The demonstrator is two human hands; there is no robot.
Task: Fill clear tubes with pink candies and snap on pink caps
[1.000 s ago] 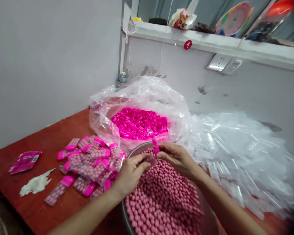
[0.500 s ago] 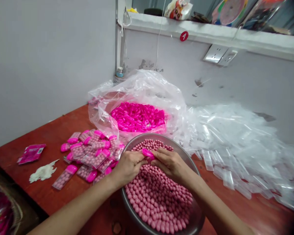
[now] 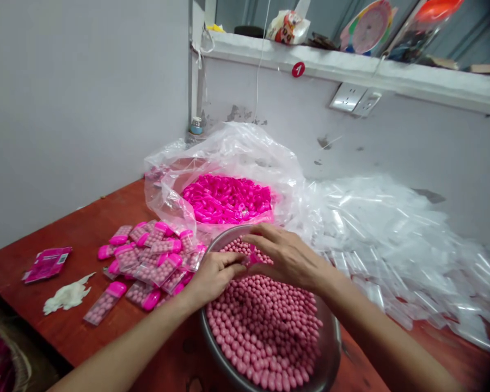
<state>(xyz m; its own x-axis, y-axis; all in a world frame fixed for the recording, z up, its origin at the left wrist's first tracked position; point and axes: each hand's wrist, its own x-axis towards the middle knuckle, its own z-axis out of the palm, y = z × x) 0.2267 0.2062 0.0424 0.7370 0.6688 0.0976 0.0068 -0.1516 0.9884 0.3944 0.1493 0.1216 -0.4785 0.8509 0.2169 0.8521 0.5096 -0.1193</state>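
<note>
Above the metal bowl (image 3: 330, 321) of pink beads (image 3: 265, 337), my left hand (image 3: 216, 275) pinches a small clear plastic box with a pink cap (image 3: 252, 256). Most of this box is hidden behind my fingers. My right hand (image 3: 288, 256) is beside the cap, its fingers spread apart around it. Whether the right fingertips touch the cap I cannot tell. Left of the bowl lies a pile of bead-filled clear boxes (image 3: 149, 260) with pink caps, and one such box (image 3: 105, 304) lies apart in front.
Behind the bowl a clear plastic bag (image 3: 245, 141) holds loose pink caps (image 3: 226, 198). Many clear plastic boxes (image 3: 384, 223) are heaped at right. A pink packet (image 3: 48, 264) and a white scrap (image 3: 68, 295) lie on the red table (image 3: 85, 223). A carton (image 3: 30, 348) stands lower left.
My right hand's fingers have parted from their pinch on the pink cap and lifted slightly. The left hand has stayed over the bowl. The view has shifted slightly.
</note>
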